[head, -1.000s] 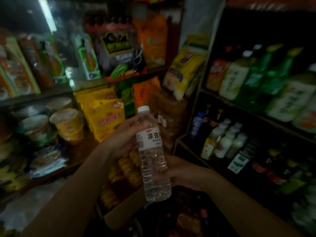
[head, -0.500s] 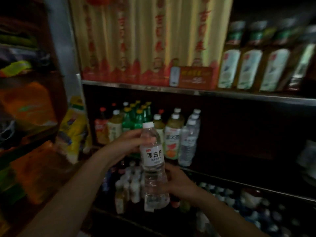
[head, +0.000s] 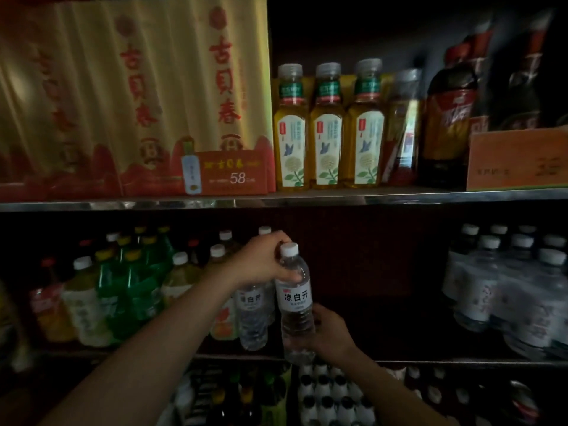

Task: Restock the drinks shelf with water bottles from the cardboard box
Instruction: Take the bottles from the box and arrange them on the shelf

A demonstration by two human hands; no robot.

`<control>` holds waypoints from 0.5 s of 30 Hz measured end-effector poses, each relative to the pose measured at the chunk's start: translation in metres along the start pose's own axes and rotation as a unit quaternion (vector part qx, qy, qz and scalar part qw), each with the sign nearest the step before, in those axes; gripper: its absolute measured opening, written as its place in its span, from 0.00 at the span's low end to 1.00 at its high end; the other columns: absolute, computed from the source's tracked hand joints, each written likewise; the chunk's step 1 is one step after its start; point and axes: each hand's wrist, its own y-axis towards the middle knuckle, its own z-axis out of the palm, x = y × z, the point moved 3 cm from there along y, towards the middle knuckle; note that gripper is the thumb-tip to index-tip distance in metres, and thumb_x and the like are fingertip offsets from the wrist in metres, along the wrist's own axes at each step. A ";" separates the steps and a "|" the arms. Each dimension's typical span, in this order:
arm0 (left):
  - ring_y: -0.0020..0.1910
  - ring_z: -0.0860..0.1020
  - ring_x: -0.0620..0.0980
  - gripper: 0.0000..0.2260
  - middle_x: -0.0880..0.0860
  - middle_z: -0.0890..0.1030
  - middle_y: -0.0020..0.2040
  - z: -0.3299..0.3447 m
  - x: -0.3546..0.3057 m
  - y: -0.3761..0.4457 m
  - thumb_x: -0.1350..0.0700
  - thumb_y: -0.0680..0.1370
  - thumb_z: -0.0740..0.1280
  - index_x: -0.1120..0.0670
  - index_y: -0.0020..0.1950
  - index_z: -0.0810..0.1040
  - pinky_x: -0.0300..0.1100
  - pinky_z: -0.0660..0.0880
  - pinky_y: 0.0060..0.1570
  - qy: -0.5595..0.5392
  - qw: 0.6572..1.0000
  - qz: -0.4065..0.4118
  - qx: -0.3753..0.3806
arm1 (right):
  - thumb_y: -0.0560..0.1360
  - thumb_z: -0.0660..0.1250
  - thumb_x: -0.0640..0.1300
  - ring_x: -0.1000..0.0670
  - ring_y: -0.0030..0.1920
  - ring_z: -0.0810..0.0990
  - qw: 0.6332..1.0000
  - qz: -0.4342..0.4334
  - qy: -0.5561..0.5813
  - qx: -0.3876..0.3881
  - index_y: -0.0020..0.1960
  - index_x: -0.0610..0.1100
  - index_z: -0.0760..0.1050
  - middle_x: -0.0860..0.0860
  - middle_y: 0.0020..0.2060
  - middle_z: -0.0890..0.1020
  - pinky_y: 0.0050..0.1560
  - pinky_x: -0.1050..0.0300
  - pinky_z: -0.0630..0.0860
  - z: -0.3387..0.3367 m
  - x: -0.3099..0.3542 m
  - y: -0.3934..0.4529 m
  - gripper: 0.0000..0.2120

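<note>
Between both hands (head: 264, 262), ribbed clear bottle (head: 295, 305)

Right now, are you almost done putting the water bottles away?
One matching bottle already stands on the middle shelf. The left hand and right hand hold another water bottle beside it, not yet set down. The box is out of view, so I can't tell what's left.

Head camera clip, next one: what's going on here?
A person is stocking a dim shop's drinks shelf. Both hands hold one water bottle upright: the left hand near its neck, the right hand around its base. It sits at the shelf's front edge, beside a matching bottle already standing there.
</note>
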 end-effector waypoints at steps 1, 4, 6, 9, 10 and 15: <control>0.48 0.79 0.47 0.22 0.48 0.79 0.48 0.003 0.000 0.009 0.51 0.64 0.79 0.50 0.53 0.75 0.52 0.78 0.51 0.034 0.999 0.000 0.001 | 0.58 0.82 0.52 0.59 0.51 0.79 1.000 0.005 0.002 -0.001 0.61 0.48 0.74 0.57 0.50 0.82 0.45 0.72 0.73 0.002 -0.005 0.007 0.34; 0.46 0.77 0.47 0.22 0.46 0.77 0.46 0.014 0.004 0.030 0.48 0.63 0.79 0.49 0.51 0.74 0.47 0.77 0.45 0.153 0.988 0.001 0.021 | 0.62 0.81 0.47 0.65 0.45 0.76 1.000 0.018 0.012 0.001 0.57 0.51 0.73 0.62 0.45 0.79 0.38 0.77 0.70 0.012 -0.016 0.022 0.28; 0.46 0.76 0.48 0.23 0.46 0.77 0.45 0.019 0.011 0.041 0.45 0.63 0.78 0.49 0.52 0.74 0.44 0.73 0.40 0.236 0.971 0.007 0.027 | 0.63 0.80 0.46 0.64 0.43 0.76 1.000 0.027 0.002 -0.003 0.55 0.54 0.71 0.64 0.43 0.77 0.41 0.76 0.71 0.016 -0.023 0.035 0.26; 0.50 0.76 0.51 0.26 0.49 0.79 0.50 0.018 0.018 0.057 0.41 0.64 0.76 0.51 0.56 0.74 0.44 0.69 0.49 0.320 0.947 0.006 0.016 | 0.63 0.80 0.49 0.57 0.49 0.77 0.999 0.039 -0.019 -0.013 0.56 0.52 0.72 0.60 0.45 0.78 0.49 0.66 0.74 0.019 -0.032 0.057 0.26; 0.53 0.75 0.52 0.26 0.50 0.79 0.51 0.017 0.019 0.063 0.40 0.64 0.76 0.52 0.55 0.74 0.46 0.66 0.56 0.347 0.938 0.005 0.016 | 0.62 0.80 0.50 0.56 0.51 0.78 0.999 0.037 -0.021 -0.013 0.57 0.51 0.73 0.60 0.47 0.78 0.49 0.66 0.74 0.020 -0.034 0.065 0.27; 0.54 0.75 0.52 0.26 0.50 0.79 0.51 0.012 0.028 0.090 0.38 0.65 0.74 0.52 0.54 0.73 0.49 0.60 0.60 0.409 0.912 -0.011 0.028 | 0.64 0.79 0.48 0.48 0.58 0.77 0.997 0.038 -0.055 -0.036 0.62 0.44 0.69 0.50 0.57 0.78 0.55 0.54 0.76 0.021 -0.042 0.102 0.32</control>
